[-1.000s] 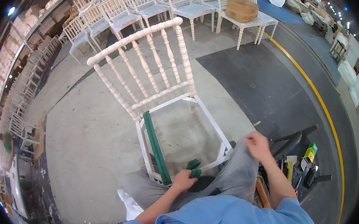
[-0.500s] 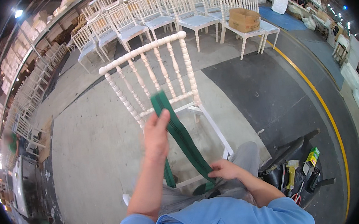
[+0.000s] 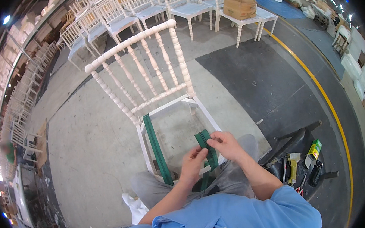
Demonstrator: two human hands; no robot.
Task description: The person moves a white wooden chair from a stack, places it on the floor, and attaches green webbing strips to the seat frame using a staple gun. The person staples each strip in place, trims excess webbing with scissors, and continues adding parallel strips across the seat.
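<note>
In front of me stands a white chair (image 3: pixel 178 58) with turned spindles and an open seat frame. A green webbing strap (image 3: pixel 157 150) runs along the left part of the seat frame, from the back rail to the front rail. Near the front rail, my left hand (image 3: pixel 190 162) and my right hand (image 3: pixel 225 145) both pinch a loose end of green webbing (image 3: pixel 203 137) between thumb and fingers. Its lower part passes by the front rail and hangs down between my knees. How the strap is fixed to the frame cannot be made out.
Right of my knee, a dark low stool (image 3: pixel 276 166) holds a yellow-handled tool (image 3: pixel 294 167), red-handled scissors (image 3: pixel 299 189) and a green-yellow box (image 3: pixel 314 148). Rows of white chairs (image 3: pixel 189 8) stand beyond, one bearing a cardboard ring (image 3: pixel 239 7). A yellow line (image 3: pixel 317 82) marks the floor.
My left hand has come down from the chair back to the front rail, beside my right hand. A strap now lies along the seat's left part, and both hands pinch the loose end.
</note>
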